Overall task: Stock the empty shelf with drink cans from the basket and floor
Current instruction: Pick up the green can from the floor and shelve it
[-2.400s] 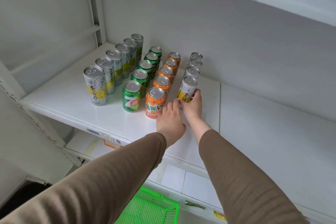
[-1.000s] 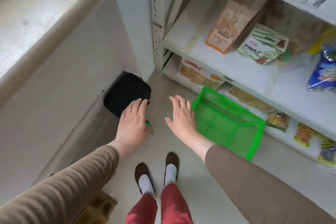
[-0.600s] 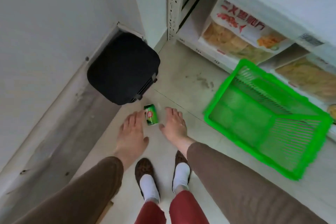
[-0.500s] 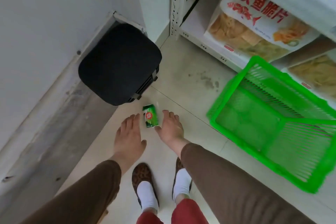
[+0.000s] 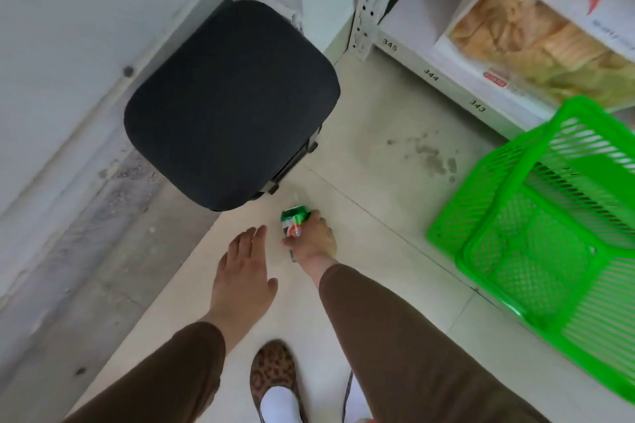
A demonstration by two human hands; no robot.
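A small green drink can lies low over the pale floor, just in front of a black stool. My right hand grips it, fingers and thumb wrapped round its lower half, so only the top of the can shows. My left hand hovers flat beside it to the left, fingers straight, holding nothing. The green plastic basket sits tilted on the floor at the right and holds no cans that I can see. The shelf with the stocked cans is out of view.
A black padded stool stands against the wall corner, close behind the can. The white shelf unit's bottom tier at the upper right holds snack bags. My leopard-print shoe is below my hands.
I turned from the stocked shelf down to the floor. Both hands reached toward the green can; now my right hand has closed round it while my left stays flat beside it.
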